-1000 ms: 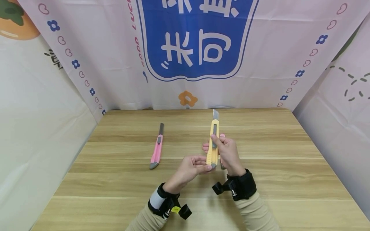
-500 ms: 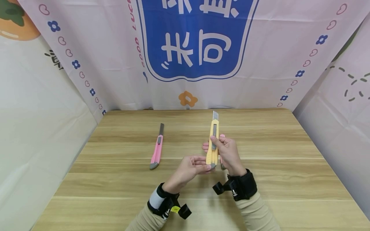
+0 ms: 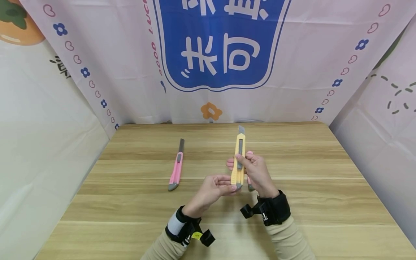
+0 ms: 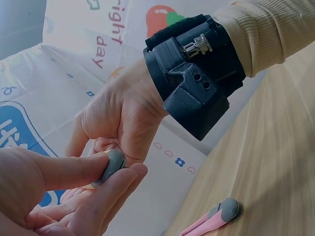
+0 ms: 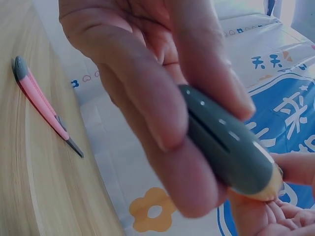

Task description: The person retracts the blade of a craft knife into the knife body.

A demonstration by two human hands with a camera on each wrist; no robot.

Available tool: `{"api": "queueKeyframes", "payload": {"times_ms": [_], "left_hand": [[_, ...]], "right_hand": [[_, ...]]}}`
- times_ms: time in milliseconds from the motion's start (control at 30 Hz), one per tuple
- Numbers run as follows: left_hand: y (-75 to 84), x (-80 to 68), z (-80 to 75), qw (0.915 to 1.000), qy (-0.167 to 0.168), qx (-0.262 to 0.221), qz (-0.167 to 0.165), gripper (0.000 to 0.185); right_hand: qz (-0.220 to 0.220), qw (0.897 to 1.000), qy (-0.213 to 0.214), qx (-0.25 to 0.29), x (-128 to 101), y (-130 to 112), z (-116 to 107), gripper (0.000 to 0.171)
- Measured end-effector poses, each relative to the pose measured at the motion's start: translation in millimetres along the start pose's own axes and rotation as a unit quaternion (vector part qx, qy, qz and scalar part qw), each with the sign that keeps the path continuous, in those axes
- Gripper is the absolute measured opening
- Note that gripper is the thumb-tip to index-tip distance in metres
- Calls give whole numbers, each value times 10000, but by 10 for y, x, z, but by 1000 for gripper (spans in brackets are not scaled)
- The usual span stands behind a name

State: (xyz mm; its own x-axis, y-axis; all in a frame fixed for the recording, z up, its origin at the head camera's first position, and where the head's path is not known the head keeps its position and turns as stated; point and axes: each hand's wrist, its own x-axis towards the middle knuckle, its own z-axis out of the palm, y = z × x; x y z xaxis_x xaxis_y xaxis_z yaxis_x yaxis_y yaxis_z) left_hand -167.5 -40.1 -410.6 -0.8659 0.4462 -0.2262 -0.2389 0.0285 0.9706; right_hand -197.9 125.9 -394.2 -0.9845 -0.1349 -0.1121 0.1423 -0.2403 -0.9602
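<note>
In the head view, the right hand (image 3: 256, 172) wraps its fingers round the body of a yellow utility knife (image 3: 238, 159), held above the table (image 3: 325, 202) with its short grey blade pointing away toward the backdrop (image 3: 221, 54); the thumb lies along the grey slider on top. The left hand (image 3: 212, 189) pinches the knife's grey rear end between thumb and forefinger, just in front of the right wrist. A pink utility knife (image 3: 176, 168) lies flat on the table to the left of both hands, well apart from them, blade extended and pointing away. The far table edge meets the backdrop just past the yellow blade tip, and bare wood stretches wide to the right and toward the person. In the left wrist view, the left hand (image 4: 74, 191) nips the rounded grey end cap (image 4: 110, 164) between thumb and forefinger, with the right hand (image 4: 118, 118) curled close behind it; the butt of the pink utility knife (image 4: 216, 219) rests on the wood at lower right. In the right wrist view, the right hand (image 5: 162, 88) curls its fingers round the knife, whose grey and yellow end (image 5: 231, 152) is blurred close to the lens, and the pink utility knife (image 5: 42, 103) lies on the table at left.
</note>
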Motion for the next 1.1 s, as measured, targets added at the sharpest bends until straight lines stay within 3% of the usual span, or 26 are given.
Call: {"api": "queueKeyframes", "payload": {"times_ms": [533, 767, 1100], "left_hand": [[8, -14, -2, 9998, 152, -82, 142, 38], [-6, 1, 6, 9997, 157, -110, 178, 37], [-6, -2, 14, 9997, 194, -87, 81, 35]], "right_hand": [[367, 9972, 570, -312, 18, 36, 128, 51], [57, 9969, 756, -230, 16, 80, 161, 47], [-523, 9958, 685, -312, 15, 112, 163, 42]]}}
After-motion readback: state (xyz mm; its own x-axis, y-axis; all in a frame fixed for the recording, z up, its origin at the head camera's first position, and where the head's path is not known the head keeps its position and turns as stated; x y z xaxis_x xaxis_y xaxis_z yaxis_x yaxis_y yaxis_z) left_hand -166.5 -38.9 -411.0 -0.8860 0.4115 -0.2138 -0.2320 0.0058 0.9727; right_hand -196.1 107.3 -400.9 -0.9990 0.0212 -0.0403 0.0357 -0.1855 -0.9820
